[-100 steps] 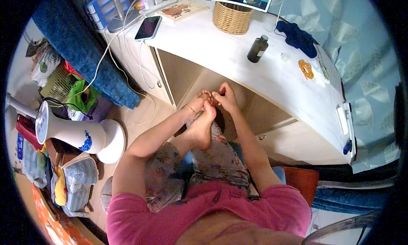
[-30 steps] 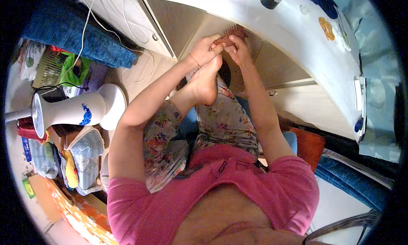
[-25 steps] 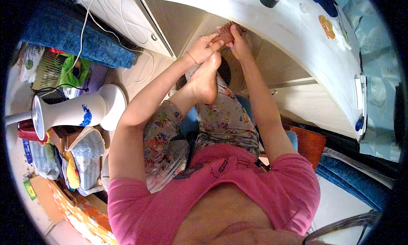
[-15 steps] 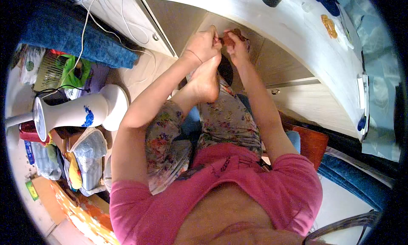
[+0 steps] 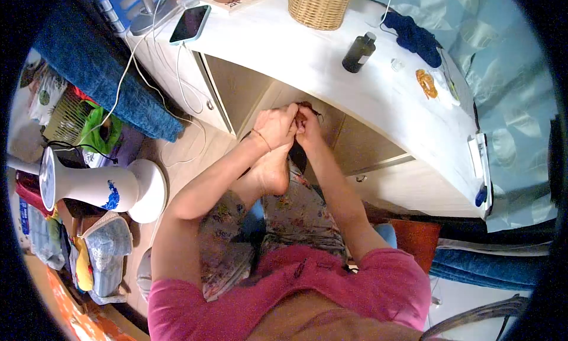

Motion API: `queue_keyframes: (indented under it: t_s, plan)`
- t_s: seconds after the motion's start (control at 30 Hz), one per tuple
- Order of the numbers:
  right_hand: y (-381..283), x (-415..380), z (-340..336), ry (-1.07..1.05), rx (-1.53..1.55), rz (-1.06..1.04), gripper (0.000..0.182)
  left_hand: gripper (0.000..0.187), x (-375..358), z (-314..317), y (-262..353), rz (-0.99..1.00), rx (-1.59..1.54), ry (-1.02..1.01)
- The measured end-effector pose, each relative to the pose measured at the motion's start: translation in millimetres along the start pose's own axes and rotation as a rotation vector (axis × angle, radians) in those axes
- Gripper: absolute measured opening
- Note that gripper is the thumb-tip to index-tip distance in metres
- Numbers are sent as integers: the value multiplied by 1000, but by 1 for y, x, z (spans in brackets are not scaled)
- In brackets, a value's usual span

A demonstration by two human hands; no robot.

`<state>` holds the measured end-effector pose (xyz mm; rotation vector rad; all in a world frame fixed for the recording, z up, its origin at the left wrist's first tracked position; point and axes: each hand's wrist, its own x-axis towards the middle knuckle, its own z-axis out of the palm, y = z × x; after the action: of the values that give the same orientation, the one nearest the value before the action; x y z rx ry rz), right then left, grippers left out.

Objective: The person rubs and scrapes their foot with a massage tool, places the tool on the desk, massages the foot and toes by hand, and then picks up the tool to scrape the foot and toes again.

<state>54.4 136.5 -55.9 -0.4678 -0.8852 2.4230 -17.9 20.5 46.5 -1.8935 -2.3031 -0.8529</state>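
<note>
My bare foot (image 5: 274, 176) is raised and rests across the other leg, in flower-patterned trousers (image 5: 296, 214). My left hand (image 5: 277, 126) is closed around the front of the foot, fingers bent over the toes. Right beside it, my right hand (image 5: 307, 131) pinches a small reddish-brown thing (image 5: 305, 106), mostly covered by fingers, so its kind cannot be made out. The two hands touch or nearly touch at the toes.
Above the hands curves a white desk (image 5: 260, 57) bearing a phone (image 5: 190, 25), a dark bottle (image 5: 359, 52), a wicker basket (image 5: 319, 8) and orange-brown beads (image 5: 426, 84). A white stand (image 5: 94, 189) lies at left. Cables (image 5: 204, 128) hang by the drawers.
The view has tilted up, so more of the desk shows. My right hand has come closer to my left, and the brown thing is more hidden.
</note>
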Motion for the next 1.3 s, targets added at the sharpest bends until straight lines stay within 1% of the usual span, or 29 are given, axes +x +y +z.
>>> queue_keyframes:
  t_s: [0.07, 0.1, 0.2, 0.23, 0.33, 0.37, 0.43, 0.47, 0.5, 0.53, 0.6, 0.67, 0.73, 0.8, 0.87, 0.9, 0.93, 1.0, 1.03, 1.13, 1.2, 1.23, 1.27, 1.3]
  plan:
    - [-7, -17, 47, 351, 93, 91, 13, 19, 1, -6, 6, -2, 15, -37]
    - [9, 5, -34, -50, 85, 188, 11, 18, -2, -2, 7, 17, 1, -8]
    - [-12, -17, 19, 179, 129, -4, 10, 18, -4, -3, 11, 53, 25, 40]
    - [-12, -10, 9, 175, 195, -31, 11, 18, -2, -6, 11, 18, 45, -6]
    - [-8, -18, 17, 306, -20, 44, 12, 19, -2, -3, 6, 29, 23, 4]
    - [-10, -25, 23, 156, 75, 19, 13, 19, -3, -2, 5, 64, 26, 38]
    - [-18, -17, 10, 96, 77, 50, 13, 20, -5, 0, 5, 131, 32, 108]
    - [-19, -15, 2, 73, 77, 72, 12, 21, -3, -1, 4, 88, 38, 64]
    - [-27, -26, 18, -75, 149, 57, 10, 21, -2, -2, 4, 41, 39, 15]
    - [-25, -33, 31, 153, 146, 42, 10, 21, -3, -3, 5, -6, 36, -37]
    - [-15, -33, 55, 589, 134, -1, 11, 21, -4, -4, 6, 13, -7, -10]
    - [-19, -37, 33, 254, 73, -8, 11, 19, -7, -6, 9, 50, -46, 36]
    - [-26, -37, 30, 164, 120, 35, 11, 19, -3, -2, 2, 35, -28, 8]
    - [-17, -39, 34, 263, 9, -35, 14, 20, -6, 2, 4, 12, -31, -33]
    - [-13, -39, 32, 425, 48, 73, 15, 20, -5, -5, 5, -4, -26, -64]
    - [-15, -43, 31, 249, 26, 45, 13, 19, -8, -4, 6, 32, -10, 17]
    - [-17, -39, 31, 235, 36, -9, 13, 18, -6, -2, 3, 46, -27, 46]
    - [-20, -37, 35, 214, 100, -89, 12, 17, -7, 2, 2, 71, -70, 91]
    - [-22, -39, 40, 202, 154, -116, 11, 16, -8, 3, 4, 61, -66, 75]
    - [-9, -35, 43, 368, 53, -51, 10, 14, -5, -3, 6, 40, -42, 48]
    - [-6, -33, 39, 269, 49, -65, 9, 14, -9, -4, 9, 48, -48, 35]
    - [-3, -26, 28, 244, 54, -56, 10, 15, -11, -1, 7, 105, -71, 87]
    - [0, -22, 15, 225, 60, -43, 11, 17, -9, 1, 5, 84, -61, 68]
    - [-4, -21, 16, 242, 112, -71, 17, 20, -6, 1, 4, 59, -56, 45]
